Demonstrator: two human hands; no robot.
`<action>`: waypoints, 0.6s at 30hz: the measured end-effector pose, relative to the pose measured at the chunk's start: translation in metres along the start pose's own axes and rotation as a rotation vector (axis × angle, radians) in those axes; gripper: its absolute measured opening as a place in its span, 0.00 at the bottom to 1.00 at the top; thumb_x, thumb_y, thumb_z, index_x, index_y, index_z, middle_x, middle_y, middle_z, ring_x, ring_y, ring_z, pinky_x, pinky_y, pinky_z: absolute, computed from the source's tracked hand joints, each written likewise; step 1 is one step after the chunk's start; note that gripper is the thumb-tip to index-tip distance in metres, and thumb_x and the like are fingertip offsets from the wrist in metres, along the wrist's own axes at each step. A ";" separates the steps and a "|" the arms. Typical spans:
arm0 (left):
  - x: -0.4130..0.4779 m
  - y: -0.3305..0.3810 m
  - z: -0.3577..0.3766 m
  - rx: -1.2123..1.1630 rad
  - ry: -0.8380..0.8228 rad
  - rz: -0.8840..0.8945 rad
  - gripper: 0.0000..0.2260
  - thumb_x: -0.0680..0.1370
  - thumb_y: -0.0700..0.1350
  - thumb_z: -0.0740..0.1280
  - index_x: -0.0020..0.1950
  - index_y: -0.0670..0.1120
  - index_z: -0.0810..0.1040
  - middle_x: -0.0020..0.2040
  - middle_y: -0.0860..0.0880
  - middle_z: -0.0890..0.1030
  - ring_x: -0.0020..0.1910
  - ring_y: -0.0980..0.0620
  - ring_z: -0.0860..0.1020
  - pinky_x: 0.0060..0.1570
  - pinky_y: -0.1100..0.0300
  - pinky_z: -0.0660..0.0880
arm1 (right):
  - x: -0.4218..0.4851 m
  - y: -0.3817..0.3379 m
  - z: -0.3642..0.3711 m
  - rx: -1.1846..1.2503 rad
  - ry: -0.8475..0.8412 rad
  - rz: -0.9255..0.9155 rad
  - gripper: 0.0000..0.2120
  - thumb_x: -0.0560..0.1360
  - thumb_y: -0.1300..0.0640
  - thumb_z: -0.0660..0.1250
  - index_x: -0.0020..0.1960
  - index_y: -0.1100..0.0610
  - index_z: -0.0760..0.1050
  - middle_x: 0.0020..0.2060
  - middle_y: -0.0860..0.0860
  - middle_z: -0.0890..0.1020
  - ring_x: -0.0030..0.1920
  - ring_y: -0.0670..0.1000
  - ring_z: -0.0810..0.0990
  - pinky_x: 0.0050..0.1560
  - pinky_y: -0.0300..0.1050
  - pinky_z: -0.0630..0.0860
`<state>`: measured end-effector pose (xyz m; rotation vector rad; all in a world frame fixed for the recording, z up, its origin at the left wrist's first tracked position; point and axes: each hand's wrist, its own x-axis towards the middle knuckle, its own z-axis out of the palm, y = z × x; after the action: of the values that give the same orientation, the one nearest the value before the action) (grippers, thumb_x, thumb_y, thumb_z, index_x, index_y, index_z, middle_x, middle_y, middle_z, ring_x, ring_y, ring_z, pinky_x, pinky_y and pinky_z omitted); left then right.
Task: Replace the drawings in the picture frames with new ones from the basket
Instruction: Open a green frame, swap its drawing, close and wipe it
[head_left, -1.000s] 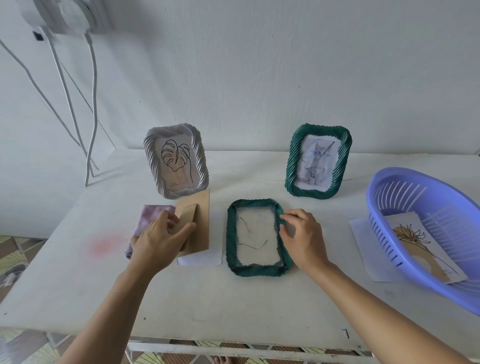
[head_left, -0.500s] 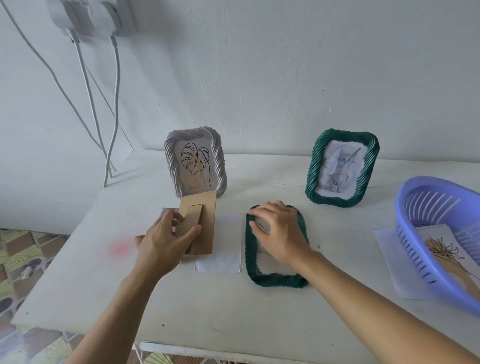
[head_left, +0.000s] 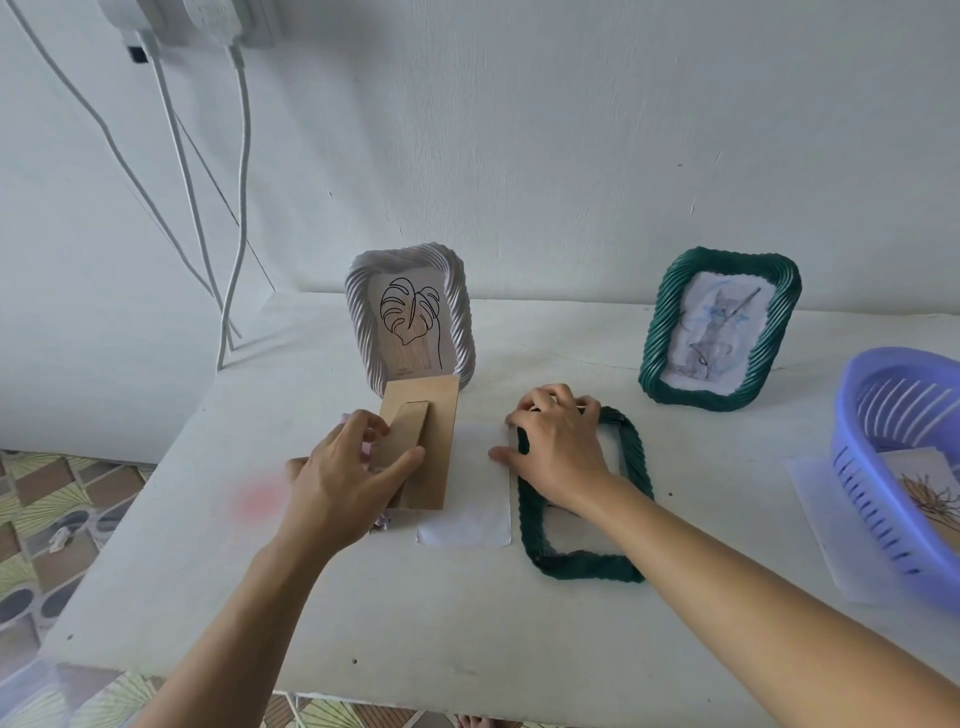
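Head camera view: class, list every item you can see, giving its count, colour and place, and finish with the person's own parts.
table: one, white, against the wall.
cables: several, white, down the left wall.
white frame: one, white, standing back left, leaf drawing inside.
standing green frame: one, green, back right, pale drawing inside.
flat green frame: one, green, lying mid-table.
cardboard backing: one, brown, left of the flat green frame.
basket: one, purple, right edge, drawing inside.
paper sheets: two, white, one under the backing, one under the basket.
left grip: one, holding the cardboard backing.
right grip: one, holding the flat green frame's far left corner.
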<state>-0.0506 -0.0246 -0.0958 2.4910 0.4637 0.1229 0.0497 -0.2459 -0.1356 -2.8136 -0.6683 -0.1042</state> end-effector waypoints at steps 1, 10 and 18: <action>0.000 0.001 0.000 -0.005 0.002 0.007 0.26 0.64 0.74 0.57 0.52 0.58 0.71 0.52 0.63 0.76 0.47 0.63 0.75 0.54 0.52 0.60 | 0.001 -0.002 -0.001 0.011 0.001 0.006 0.21 0.73 0.35 0.67 0.56 0.50 0.81 0.59 0.47 0.76 0.66 0.53 0.66 0.62 0.59 0.58; -0.003 0.004 -0.001 -0.001 0.013 0.019 0.26 0.65 0.74 0.57 0.52 0.58 0.71 0.52 0.63 0.77 0.48 0.60 0.76 0.53 0.52 0.60 | -0.001 -0.015 0.002 0.215 0.081 0.067 0.08 0.76 0.47 0.68 0.51 0.51 0.79 0.49 0.45 0.80 0.60 0.50 0.70 0.60 0.54 0.56; -0.012 0.004 0.011 0.041 0.012 0.028 0.20 0.69 0.71 0.62 0.51 0.58 0.69 0.56 0.59 0.74 0.48 0.56 0.75 0.54 0.51 0.62 | -0.010 -0.001 -0.028 0.791 0.228 0.301 0.04 0.74 0.55 0.70 0.47 0.51 0.75 0.33 0.46 0.83 0.33 0.43 0.79 0.40 0.41 0.75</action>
<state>-0.0581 -0.0378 -0.1024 2.5391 0.4401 0.1410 0.0399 -0.2568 -0.1101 -2.0590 -0.1609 -0.0790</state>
